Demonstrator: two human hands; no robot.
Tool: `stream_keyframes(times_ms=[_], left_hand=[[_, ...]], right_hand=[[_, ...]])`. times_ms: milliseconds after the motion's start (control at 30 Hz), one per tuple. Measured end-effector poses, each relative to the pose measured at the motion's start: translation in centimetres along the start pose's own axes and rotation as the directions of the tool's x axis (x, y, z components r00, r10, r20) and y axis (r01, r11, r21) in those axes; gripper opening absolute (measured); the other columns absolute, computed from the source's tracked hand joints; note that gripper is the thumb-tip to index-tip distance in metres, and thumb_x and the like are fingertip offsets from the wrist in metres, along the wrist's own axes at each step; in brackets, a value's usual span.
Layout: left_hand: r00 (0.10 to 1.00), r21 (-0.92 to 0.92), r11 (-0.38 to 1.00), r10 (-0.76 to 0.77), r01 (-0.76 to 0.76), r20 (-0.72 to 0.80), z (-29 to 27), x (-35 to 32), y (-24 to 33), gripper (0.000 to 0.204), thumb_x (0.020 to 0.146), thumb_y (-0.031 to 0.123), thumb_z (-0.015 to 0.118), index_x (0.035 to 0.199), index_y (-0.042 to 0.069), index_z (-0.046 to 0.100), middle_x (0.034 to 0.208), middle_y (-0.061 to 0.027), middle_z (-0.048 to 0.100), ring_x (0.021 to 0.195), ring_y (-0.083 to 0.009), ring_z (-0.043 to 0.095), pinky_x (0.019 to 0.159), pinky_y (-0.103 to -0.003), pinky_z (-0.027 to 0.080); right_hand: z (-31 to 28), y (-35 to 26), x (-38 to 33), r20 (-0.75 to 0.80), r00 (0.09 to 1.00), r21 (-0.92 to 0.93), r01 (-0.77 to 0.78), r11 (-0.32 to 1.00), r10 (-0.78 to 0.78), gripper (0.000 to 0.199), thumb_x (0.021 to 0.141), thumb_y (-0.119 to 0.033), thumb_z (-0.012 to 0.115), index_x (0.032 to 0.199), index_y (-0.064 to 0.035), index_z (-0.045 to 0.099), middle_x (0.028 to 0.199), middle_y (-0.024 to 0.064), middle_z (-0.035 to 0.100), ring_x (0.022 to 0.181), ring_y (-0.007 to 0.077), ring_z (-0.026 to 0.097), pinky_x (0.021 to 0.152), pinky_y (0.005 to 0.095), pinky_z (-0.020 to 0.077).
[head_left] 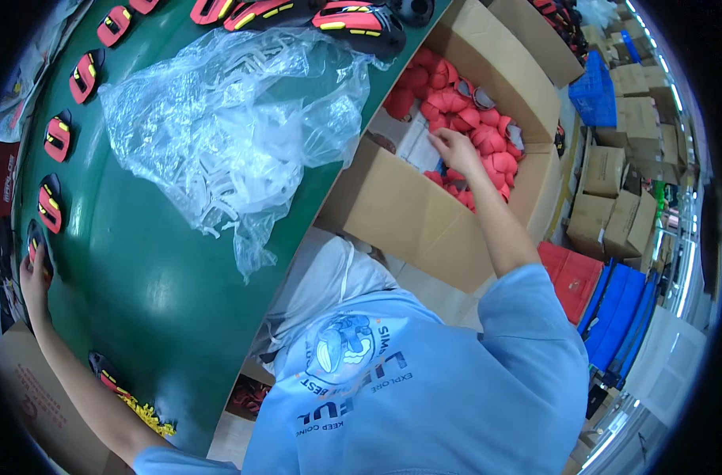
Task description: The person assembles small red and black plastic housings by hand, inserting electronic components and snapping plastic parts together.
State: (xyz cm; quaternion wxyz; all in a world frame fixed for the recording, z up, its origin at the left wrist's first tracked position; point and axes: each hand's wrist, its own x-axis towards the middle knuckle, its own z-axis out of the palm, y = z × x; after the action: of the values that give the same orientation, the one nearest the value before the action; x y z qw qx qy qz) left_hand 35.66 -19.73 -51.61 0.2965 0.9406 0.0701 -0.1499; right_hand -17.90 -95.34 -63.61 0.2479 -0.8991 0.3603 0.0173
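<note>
At the table's far left edge, my left hand (35,279) has its fingers closed on the near end of a red-and-black moulded piece (35,237) with yellow strips. The piece lies on the green tabletop (139,261). My right hand (456,152) reaches into an open cardboard box (408,206) on the right. Its fingertips are pinched together over a pale panel (415,142) beside a heap of red cup-shaped parts (488,138). Whether anything is between those fingers is too small to make out.
A clear plastic bag of white parts (242,134) covers the table's middle. Similar red-and-black pieces (58,134) line the left edge, with larger ones (353,22) at the top. Yellow bits (149,413) lie near my left forearm. Cartons (602,170) and crates (614,309) stand right.
</note>
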Motion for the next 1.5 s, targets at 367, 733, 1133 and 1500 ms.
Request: stream_keyframes(times_ms=[367, 733, 1133, 1500], left_hand=[[0.927, 0.161, 0.914, 0.376, -0.372, 0.004, 6.9, -34.9, 4.8, 0.085, 0.079, 0.005, 0.077, 0.156, 0.002, 0.040, 0.124, -0.0119, 0.057, 0.108, -0.0228, 0.055, 0.100, -0.037, 0.043], [0.753, 0.184, 0.734, 0.654, -0.654, 0.071, 10.8, -33.4, 9.2, 0.067, 0.074, 0.011, 0.081, 0.135, 0.000, 0.056, 0.129, -0.0187, 0.060, 0.119, -0.0380, 0.054, 0.105, -0.046, 0.043], [0.674, 0.091, 0.672, 0.738, -0.735, -0.005, 13.5, -36.0, 8.2, 0.070, 0.073, 0.020, 0.085, 0.136, 0.003, 0.059, 0.133, -0.0131, 0.062, 0.113, -0.0368, 0.055, 0.101, -0.046, 0.047], [0.690, -0.049, 0.694, 0.701, -0.718, -0.179, 14.7, -36.7, 6.3, 0.071, 0.069, 0.020, 0.086, 0.134, 0.007, 0.063, 0.131, -0.0092, 0.063, 0.112, -0.0342, 0.055, 0.100, -0.045, 0.047]], right_hand=[[10.9, -2.1, 13.2, -0.174, 0.984, -0.194, -0.075, 0.978, 0.041, 0.064, 0.085, -0.037, 0.076, 0.138, -0.0093, 0.052, 0.125, 0.0310, 0.062, 0.108, 0.0484, 0.066, 0.093, 0.0520, 0.0552], [-6.2, -8.5, 4.1, -0.085, 0.944, 0.264, 0.331, 0.906, -0.320, 0.021, 0.105, -0.017, 0.062, 0.115, 0.0010, 0.064, 0.097, 0.0031, 0.064, 0.092, 0.0108, 0.057, 0.084, 0.0270, 0.0484], [0.1, -45.1, -7.5, 0.258, -0.298, 0.553, 0.825, -0.112, -0.919, 0.018, 0.090, -0.021, 0.072, 0.106, -0.0115, 0.072, 0.090, 0.0071, 0.060, 0.087, 0.0296, 0.054, 0.076, 0.0392, 0.0466], [4.8, -42.0, -10.4, 0.006, 0.023, 0.256, 0.966, 0.024, -1.000, 0.042, 0.073, -0.032, 0.086, 0.108, -0.0097, 0.079, 0.105, 0.0039, 0.077, 0.085, 0.0252, 0.066, 0.077, 0.0357, 0.0550]])
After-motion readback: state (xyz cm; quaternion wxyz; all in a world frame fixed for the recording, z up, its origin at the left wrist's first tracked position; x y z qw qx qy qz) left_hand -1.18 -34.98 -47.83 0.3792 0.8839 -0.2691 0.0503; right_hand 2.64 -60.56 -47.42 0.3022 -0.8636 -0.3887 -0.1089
